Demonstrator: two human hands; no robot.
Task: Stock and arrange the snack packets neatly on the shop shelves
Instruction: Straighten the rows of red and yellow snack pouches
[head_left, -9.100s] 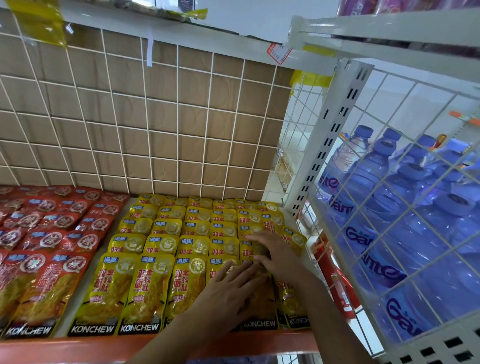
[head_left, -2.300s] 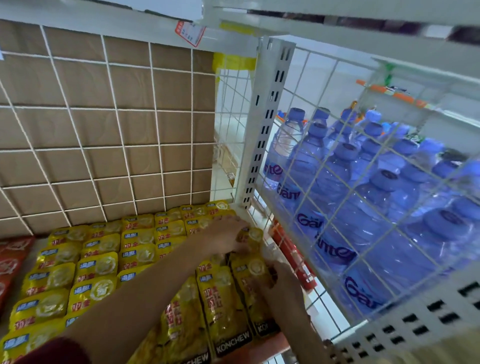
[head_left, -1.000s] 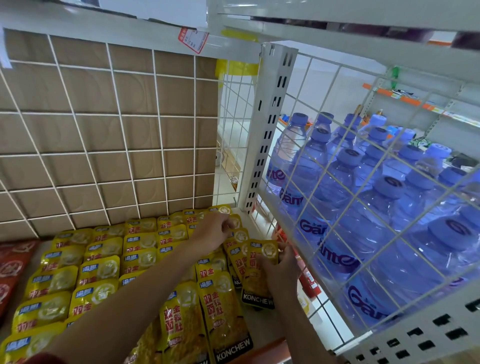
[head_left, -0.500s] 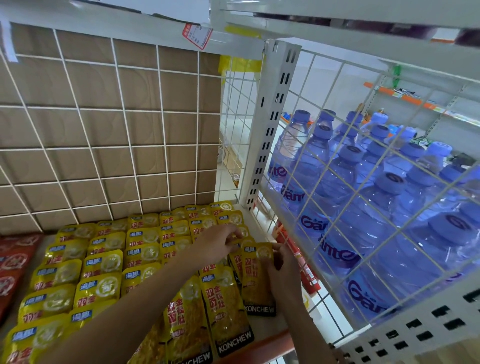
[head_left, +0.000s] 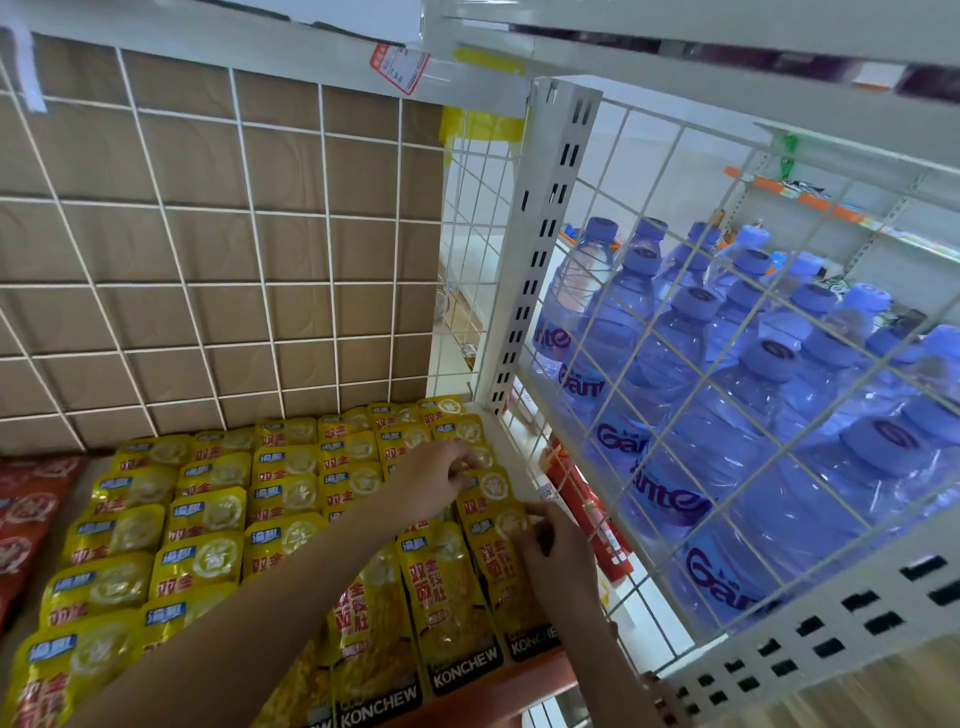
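Yellow KONCHEW packets (head_left: 208, 525) overlap in rows on the shelf (head_left: 498, 693) – both hands pinch packets near its right edge: left (head_left: 434, 480) farther back, right (head_left: 553, 545) nearer front

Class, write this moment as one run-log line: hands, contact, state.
left hand on yellow snack packets, far right column | right hand pinching front packet | shelf rows overlapping

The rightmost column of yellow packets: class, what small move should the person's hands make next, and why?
Probably press the front packet flat and square. The right hand pinches its top corner, the left hand steadies the packets behind it, and it sits slightly skewed against its neighbour.
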